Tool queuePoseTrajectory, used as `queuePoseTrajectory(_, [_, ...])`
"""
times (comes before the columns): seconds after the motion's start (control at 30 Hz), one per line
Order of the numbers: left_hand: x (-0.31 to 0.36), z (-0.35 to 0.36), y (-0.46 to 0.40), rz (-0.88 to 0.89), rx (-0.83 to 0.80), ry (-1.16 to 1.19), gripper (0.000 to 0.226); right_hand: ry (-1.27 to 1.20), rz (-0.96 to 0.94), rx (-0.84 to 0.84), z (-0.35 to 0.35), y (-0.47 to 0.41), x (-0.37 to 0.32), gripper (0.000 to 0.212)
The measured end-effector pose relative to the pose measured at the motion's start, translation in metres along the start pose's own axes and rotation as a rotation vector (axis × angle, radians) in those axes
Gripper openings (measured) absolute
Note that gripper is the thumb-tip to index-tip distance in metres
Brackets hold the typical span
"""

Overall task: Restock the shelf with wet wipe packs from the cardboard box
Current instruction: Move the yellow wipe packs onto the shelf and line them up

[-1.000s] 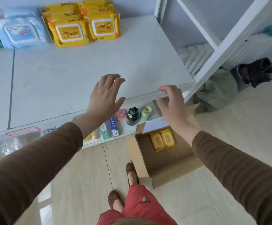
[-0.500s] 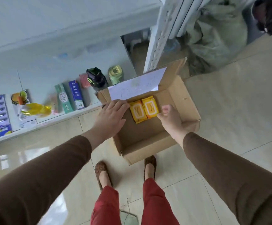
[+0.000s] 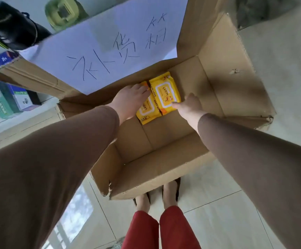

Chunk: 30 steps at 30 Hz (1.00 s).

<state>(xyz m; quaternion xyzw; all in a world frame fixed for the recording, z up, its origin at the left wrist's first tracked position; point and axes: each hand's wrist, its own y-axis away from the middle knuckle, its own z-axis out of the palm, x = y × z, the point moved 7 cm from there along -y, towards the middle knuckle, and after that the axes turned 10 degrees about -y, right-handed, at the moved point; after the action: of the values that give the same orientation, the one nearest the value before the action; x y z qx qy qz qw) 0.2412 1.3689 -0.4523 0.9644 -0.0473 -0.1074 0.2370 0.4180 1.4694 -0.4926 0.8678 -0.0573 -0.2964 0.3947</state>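
Note:
Two yellow wet wipe packs lie side by side on the floor of the open cardboard box, against its far wall. My left hand lies on top of the left pack, with its fingers stretched over the far end. My right hand is at the near right corner of the right pack. Its thumb touches the pack's edge and its fingers lie along the pack's right side. Neither pack is lifted. The shelf with the stacked packs is out of view.
A white paper sheet with handwritten characters covers the box's far flap. Behind it on a low shelf stand a black bottle, a green container and small boxes. The box stands on a tiled floor by my feet.
I have bent down from the upper shelf toward the box. Both hands dropped from above the box rim to its floor and now touch the two packs.

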Motion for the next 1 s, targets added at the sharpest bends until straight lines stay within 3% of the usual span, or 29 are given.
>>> queuePoseTrajectory(0.13, [0.01, 0.029, -0.041, 0.069, -0.005, -0.111, 0.058, -0.061, 0.005, -0.025, 0.031, -0.033, 0.007, 0.077])
queuePoseTrajectory(0.27, [0.012, 0.038, -0.053, 0.127, 0.039, -0.24, 0.063, -0.049, -0.001, 0.059, 0.038, -0.05, 0.011, 0.09])
queuePoseTrajectory(0.33, [0.011, 0.036, -0.052, 0.13, 0.019, -0.312, 0.062, -0.08, 0.018, -0.018, 0.043, -0.053, 0.011, 0.073])
queuePoseTrajectory(0.4, [0.011, 0.032, -0.046, 0.13, -0.025, -0.376, 0.048, -0.128, 0.034, -0.095, 0.044, -0.048, 0.006, 0.052])
queuePoseTrajectory(0.47, [0.011, 0.023, -0.033, 0.113, -0.05, -0.371, 0.031, -0.128, 0.009, -0.093, 0.035, -0.034, -0.001, 0.048])
queuePoseTrajectory(0.57, [0.006, -0.001, 0.002, 0.007, -0.082, -0.2, 0.026, -0.122, -0.045, -0.08, 0.013, 0.001, -0.007, 0.041])
queuePoseTrajectory(0.67, [-0.005, -0.034, 0.056, -0.151, -0.174, 0.15, 0.04, -0.169, -0.104, -0.119, -0.019, 0.057, -0.017, 0.036])
queuePoseTrajectory(0.93, [-0.071, -0.204, 0.25, -0.395, -0.034, 0.773, 0.046, -0.174, -0.411, -0.234, -0.112, 0.269, -0.129, 0.022])
queuePoseTrajectory(1.0, [-0.095, -0.248, 0.303, -0.415, 0.018, 0.826, 0.051, -0.234, -0.474, -0.246, -0.128, 0.328, -0.17, 0.024])
